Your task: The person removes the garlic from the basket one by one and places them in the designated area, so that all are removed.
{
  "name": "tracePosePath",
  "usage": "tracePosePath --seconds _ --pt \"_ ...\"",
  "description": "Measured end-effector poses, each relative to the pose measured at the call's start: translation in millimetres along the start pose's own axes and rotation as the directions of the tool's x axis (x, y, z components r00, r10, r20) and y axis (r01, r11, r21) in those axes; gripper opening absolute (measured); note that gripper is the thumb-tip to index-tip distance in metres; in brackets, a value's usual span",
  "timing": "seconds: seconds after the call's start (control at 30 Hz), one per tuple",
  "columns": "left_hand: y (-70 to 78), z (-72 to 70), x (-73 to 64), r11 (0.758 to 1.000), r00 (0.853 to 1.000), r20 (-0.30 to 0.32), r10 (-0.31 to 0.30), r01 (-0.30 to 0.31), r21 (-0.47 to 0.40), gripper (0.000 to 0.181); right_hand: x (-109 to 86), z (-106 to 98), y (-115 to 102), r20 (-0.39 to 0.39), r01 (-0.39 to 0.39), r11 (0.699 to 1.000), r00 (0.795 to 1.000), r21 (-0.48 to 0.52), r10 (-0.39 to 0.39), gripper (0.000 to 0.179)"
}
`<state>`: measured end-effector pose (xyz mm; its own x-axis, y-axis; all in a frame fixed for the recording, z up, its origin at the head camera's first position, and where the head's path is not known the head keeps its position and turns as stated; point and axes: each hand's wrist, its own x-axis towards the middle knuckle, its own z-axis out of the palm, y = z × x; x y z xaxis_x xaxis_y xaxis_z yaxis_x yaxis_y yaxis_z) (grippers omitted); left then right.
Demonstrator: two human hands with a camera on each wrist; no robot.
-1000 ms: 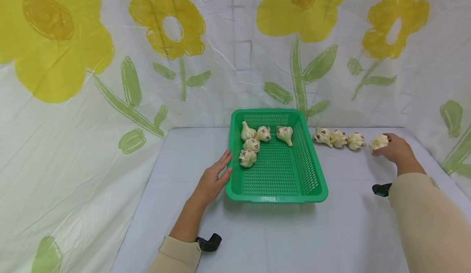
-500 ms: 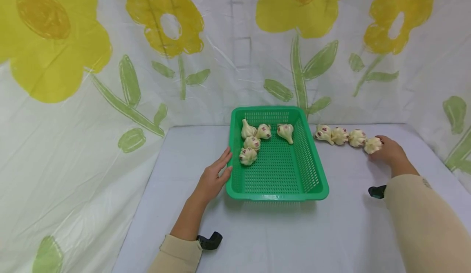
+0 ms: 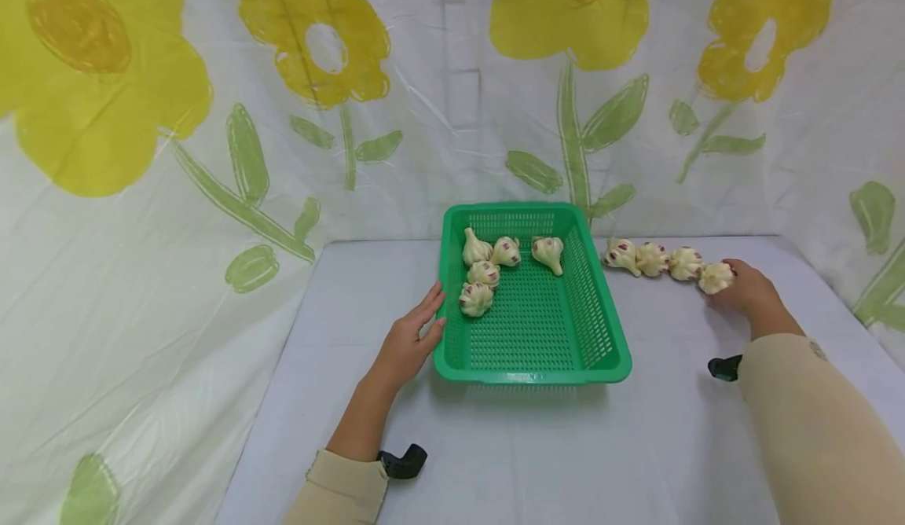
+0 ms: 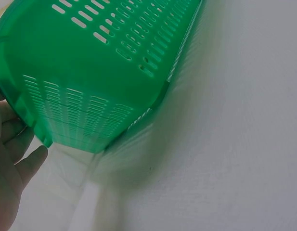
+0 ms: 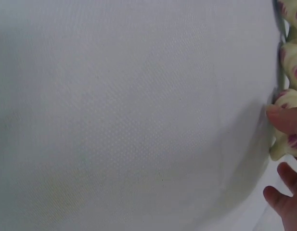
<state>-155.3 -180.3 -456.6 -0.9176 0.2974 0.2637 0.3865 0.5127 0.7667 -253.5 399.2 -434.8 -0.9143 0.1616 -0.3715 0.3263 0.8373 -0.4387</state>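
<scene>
At the right end of a row of garlic bulbs (image 3: pixel 652 259), my right hand (image 3: pixel 751 289) pinches the last garlic bulb (image 3: pixel 716 277), which is cream with purple marks. The right wrist view shows my thumb (image 5: pixel 287 120) across a bulb, with other fingers spread below it. My left hand (image 3: pixel 406 346) rests its straight fingers against the left rim of a green plastic basket (image 3: pixel 533 377). In the left wrist view the hand lies beside the slotted outer wall (image 4: pixel 81 62). Several garlic bulbs (image 3: pixel 484 274) lie inside the basket along its left side, and another bulb (image 3: pixel 547 252) sits at the back right.
A white cloth (image 3: pixel 558 454) covers the table. Behind it hangs a white curtain (image 3: pixel 438 148) printed with yellow flowers, close to the table's back edge. The garlic row runs from the basket's right side toward my right hand.
My right hand has moved the garlic bulb slightly left, against the end of the row, and then stayed there. The left hand keeps its place on the basket.
</scene>
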Motion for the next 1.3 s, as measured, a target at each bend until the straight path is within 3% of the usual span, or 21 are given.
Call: tracePosePath --seconds 0.63,0.93,1.17,1.3 --pt "1.9 0.2 0.4 1.0 1.0 -0.003 -0.006 0.006 -0.017 0.052 -1.7 -5.0 0.1 0.057 -0.029 1.0 0.998 0.007 0.028 0.116" --pt "2.9 -1.0 -1.1 1.0 1.0 0.001 -0.012 0.012 -0.017 0.052 -3.5 -5.7 1.8 0.051 -0.007 1.0 0.999 -0.022 0.008 0.111" --pt "5.8 -1.9 -1.1 1.0 1.0 -0.001 -0.012 0.012 -0.011 0.052 -3.4 -6.3 -0.3 0.05 -0.032 0.999 0.998 -0.002 0.032 0.112" --pt "6.4 -2.3 -0.9 1.0 1.0 0.0 -0.016 0.016 -0.014 0.051 -2.7 -11.0 0.2 0.066 0.004 1.0 0.998 -0.018 -0.003 0.116"
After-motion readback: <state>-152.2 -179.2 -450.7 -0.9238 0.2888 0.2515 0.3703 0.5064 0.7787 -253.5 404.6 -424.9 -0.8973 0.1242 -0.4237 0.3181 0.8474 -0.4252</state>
